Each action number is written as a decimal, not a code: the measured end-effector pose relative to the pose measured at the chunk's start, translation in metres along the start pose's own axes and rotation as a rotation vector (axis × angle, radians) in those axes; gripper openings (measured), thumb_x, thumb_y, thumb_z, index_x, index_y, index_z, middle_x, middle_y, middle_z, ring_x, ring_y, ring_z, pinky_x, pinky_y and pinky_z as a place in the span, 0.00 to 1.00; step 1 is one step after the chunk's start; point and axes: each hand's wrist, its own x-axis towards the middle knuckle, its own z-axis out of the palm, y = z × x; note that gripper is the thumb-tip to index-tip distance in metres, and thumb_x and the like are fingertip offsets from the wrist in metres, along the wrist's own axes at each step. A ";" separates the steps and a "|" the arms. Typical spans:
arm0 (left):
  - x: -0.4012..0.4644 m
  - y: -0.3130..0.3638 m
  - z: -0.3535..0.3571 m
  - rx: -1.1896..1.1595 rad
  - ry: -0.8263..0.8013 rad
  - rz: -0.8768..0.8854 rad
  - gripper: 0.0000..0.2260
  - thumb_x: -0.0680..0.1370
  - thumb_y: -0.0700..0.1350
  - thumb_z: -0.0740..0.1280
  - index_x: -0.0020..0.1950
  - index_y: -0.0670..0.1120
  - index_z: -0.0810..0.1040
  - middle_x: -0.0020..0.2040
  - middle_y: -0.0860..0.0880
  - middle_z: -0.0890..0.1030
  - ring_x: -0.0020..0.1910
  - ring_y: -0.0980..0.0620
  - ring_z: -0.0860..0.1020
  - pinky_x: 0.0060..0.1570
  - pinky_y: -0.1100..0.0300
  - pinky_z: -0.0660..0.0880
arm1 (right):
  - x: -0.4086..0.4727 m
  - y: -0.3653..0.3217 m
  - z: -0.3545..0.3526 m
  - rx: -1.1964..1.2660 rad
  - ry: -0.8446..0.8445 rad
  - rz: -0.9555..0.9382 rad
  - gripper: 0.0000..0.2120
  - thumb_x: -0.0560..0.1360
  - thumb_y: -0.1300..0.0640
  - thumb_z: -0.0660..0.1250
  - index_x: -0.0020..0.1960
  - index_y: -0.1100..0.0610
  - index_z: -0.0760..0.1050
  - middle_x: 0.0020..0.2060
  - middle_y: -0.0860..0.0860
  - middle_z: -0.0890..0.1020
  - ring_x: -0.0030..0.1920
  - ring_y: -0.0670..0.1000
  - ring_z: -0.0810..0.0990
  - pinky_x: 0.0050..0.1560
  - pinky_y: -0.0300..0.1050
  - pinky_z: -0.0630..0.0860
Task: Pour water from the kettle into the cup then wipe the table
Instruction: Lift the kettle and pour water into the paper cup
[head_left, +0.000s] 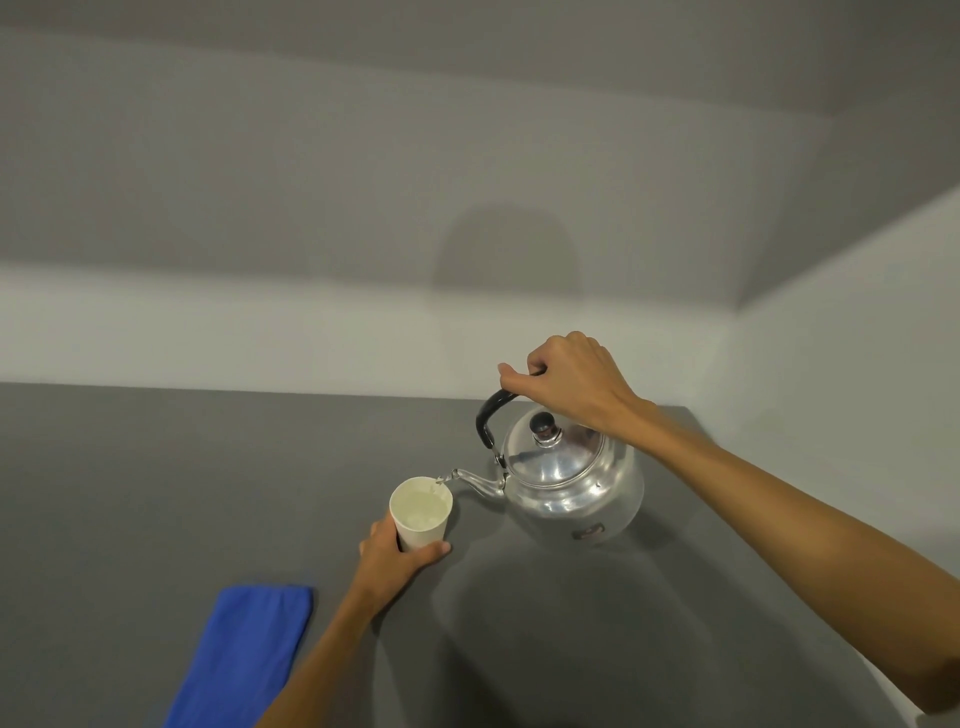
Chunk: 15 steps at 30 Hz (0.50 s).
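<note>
Water is running in a thin stream from the kettle (566, 483) spout into the cup (420, 513), which is standing on the grey tabletop (156, 467) just left of the kettle. The right hand (571, 382) is clenching the black handle at its top and is tilting the kettle spout-down, clear of the surface as far as can be judged. The left hand (397, 553) is wrapping the lower wall of the cup and steadying it. The cup is looking well filled, the level near the rim. A folded blue cloth (244, 654) is lying flat at the near left, well apart from both, untouched.

Handling assessment: the kettle is polished metal, rigid, probably heavy with water, and slippery on the body; the handle is the only sound hold. The lid is sitting loose under its knob and may shift at a steeper tilt. The cup appears to be thin paper, light and easily crushed or tipped; a gentle grip low on the wall is suiting it. The cloth is soft and limp, best gathered from the top.

Judgement: pouring is nearly complete; wiping is not yet begun.
</note>
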 end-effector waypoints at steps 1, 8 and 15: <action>0.000 0.000 -0.001 -0.004 0.002 0.000 0.35 0.61 0.59 0.76 0.65 0.52 0.69 0.61 0.47 0.76 0.62 0.45 0.71 0.66 0.46 0.68 | -0.001 0.002 0.000 0.006 0.005 0.007 0.26 0.71 0.46 0.66 0.23 0.57 0.56 0.20 0.50 0.54 0.28 0.51 0.53 0.29 0.45 0.59; 0.011 0.009 0.002 -0.009 -0.027 0.064 0.39 0.55 0.64 0.76 0.63 0.59 0.67 0.60 0.53 0.75 0.61 0.49 0.71 0.67 0.47 0.66 | -0.019 0.044 -0.002 0.150 0.080 0.170 0.28 0.70 0.46 0.66 0.22 0.54 0.53 0.18 0.49 0.55 0.25 0.49 0.53 0.27 0.42 0.58; 0.031 0.023 -0.025 -0.139 -0.281 0.184 0.49 0.51 0.59 0.81 0.67 0.58 0.59 0.68 0.54 0.68 0.70 0.53 0.65 0.67 0.59 0.63 | -0.033 0.099 0.010 0.371 0.171 0.397 0.28 0.72 0.47 0.68 0.20 0.53 0.58 0.16 0.46 0.57 0.20 0.47 0.55 0.30 0.41 0.66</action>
